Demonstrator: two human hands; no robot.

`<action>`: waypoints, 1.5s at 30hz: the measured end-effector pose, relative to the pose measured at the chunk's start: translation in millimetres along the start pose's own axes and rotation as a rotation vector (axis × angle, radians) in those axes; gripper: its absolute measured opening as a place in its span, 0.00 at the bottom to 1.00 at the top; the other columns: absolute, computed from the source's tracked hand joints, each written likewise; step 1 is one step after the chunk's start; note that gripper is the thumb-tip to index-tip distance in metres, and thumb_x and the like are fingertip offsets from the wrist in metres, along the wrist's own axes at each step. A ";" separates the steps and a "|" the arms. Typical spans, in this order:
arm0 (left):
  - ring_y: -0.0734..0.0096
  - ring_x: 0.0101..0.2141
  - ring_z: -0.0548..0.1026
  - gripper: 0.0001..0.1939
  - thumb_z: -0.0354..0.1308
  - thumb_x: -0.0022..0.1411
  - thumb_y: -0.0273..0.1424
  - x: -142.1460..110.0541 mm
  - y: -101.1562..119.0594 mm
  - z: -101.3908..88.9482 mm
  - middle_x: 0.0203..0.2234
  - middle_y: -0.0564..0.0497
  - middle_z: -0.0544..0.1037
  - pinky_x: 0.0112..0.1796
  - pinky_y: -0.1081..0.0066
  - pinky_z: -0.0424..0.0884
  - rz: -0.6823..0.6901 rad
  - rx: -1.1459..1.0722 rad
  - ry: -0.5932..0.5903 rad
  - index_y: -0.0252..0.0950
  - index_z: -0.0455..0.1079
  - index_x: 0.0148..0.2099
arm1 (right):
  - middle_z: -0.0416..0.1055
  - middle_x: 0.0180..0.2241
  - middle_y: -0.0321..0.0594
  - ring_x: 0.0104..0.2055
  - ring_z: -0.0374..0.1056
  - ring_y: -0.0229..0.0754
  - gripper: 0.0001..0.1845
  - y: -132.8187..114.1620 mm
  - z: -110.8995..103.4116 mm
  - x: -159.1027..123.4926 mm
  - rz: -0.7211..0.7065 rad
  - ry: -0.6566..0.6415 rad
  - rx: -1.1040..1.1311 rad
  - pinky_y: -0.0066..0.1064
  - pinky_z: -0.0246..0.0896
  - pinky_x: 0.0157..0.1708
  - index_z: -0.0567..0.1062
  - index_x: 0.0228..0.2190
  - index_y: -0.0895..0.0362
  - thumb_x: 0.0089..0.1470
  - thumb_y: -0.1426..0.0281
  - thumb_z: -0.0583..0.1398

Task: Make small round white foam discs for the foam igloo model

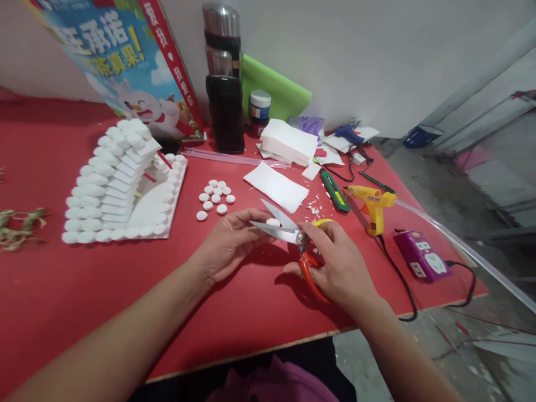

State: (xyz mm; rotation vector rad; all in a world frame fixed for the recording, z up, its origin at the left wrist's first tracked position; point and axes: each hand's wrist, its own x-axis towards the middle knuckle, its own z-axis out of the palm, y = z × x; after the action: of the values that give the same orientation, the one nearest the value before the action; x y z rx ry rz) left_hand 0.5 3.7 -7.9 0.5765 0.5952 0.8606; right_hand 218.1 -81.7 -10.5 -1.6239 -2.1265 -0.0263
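Gripped in my right hand [337,259] is a pair of scissors [288,230] with orange and yellow handles, its blades parted and pointing left. My left hand [237,240] pinches a small white round piece [273,222] right by the blades; the fingers partly hide it. Several white discs [215,198] lie loose on the table beyond my left hand. To their left stands a white model staircase [121,190] edged with such discs. A stack of white sheets [276,187] lies just past the scissors.
On the red table [201,324] lie a green utility knife [335,191], a yellow glue gun [372,204] with a cord, and a purple power socket box [422,257]. White scraps [316,209] are scattered nearby. At the back stand a black phone [225,114], a thermos [221,33] and a jar [259,109].
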 end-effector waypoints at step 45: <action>0.68 0.29 0.83 0.14 0.81 0.40 0.26 -1.3 -4.7 7.3 0.27 0.48 0.86 0.37 0.72 0.80 0.038 0.084 0.138 0.34 0.84 0.32 | 0.67 0.38 0.47 0.36 0.64 0.49 0.33 -6.3 9.9 0.1 0.081 -0.026 0.005 0.38 0.62 0.34 0.75 0.56 0.60 0.59 0.50 0.66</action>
State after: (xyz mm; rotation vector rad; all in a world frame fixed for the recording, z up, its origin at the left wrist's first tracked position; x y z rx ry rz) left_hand 7.3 -1.5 -5.6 0.6088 0.7510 0.9194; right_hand 208.9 -80.7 -17.7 -1.7145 -2.0765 0.0255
